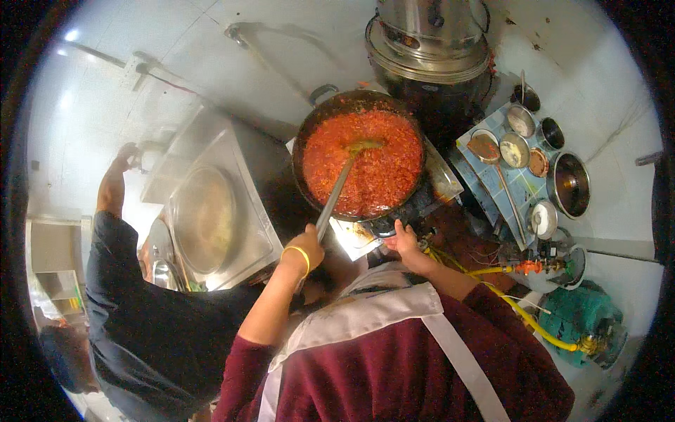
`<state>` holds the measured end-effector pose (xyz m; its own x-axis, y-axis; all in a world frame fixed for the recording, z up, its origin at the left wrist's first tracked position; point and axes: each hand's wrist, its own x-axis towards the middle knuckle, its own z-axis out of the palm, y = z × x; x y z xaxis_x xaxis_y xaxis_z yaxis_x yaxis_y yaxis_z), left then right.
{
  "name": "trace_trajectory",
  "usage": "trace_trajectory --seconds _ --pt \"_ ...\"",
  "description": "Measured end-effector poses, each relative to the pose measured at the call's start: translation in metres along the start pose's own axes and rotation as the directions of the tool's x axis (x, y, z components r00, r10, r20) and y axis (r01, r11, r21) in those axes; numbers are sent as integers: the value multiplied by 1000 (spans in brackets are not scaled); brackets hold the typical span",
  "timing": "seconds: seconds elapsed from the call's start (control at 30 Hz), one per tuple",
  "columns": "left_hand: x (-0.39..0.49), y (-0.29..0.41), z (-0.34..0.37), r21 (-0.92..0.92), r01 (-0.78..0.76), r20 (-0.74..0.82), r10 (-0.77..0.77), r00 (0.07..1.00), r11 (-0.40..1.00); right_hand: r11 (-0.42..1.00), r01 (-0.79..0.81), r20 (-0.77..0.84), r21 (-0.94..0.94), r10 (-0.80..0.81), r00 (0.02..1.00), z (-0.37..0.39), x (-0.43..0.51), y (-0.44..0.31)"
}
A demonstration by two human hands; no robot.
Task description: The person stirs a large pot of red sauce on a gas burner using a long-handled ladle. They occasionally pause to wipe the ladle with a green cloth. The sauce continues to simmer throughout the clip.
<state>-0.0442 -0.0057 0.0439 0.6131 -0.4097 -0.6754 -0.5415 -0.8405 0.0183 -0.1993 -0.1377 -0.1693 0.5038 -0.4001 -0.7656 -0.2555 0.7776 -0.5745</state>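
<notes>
A large dark wok [298, 174] holds a chunky red sauce [369, 179]. My left hand [308, 248], with a yellow band at the wrist, grips the long metal handle of a ladle or spatula [337, 187]; its head lies in the middle of the sauce, coated with it. Below the wok's near rim, my right hand [406, 242] is by the dark wok handle [386, 230], fingers partly spread. Whether it touches that handle or the stove beneath is hard to tell.
Left stand a co-worker in dark clothes [153, 327] and a large round pan [205, 219]. Stacked steel pots [430, 47] stand behind. Seasoning bowls [514, 149] and a ladle [509, 192] lie on a blue tiled surface [493, 182]. A yellow hose [532, 322] reaches a green gas cylinder [580, 316].
</notes>
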Motion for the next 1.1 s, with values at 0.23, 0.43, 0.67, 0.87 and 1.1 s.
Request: trace_trajectory --seconds 0.23,0.43,0.67,0.87,1.1 --pt "-74 -62 -21 12 -4 -27 5 1000 1000 997 -57 69 -57 61 996 -3 -6 -14" --pt "-5 -53 -54 -179 -27 -166 -3 986 984 994 -92 243 57 76 967 -7 -9 -21" --pt "75 10 -70 -311 -99 -1 104 995 945 989 -46 162 142 23 987 -2 -20 -21" --pt "65 9 -21 411 -291 -59 344 937 864 996 4 58 84 -9 998 1 -11 -12" --pt "-8 -48 -50 478 -29 -71 71 995 878 977 -43 81 211 27 996 0 13 3"
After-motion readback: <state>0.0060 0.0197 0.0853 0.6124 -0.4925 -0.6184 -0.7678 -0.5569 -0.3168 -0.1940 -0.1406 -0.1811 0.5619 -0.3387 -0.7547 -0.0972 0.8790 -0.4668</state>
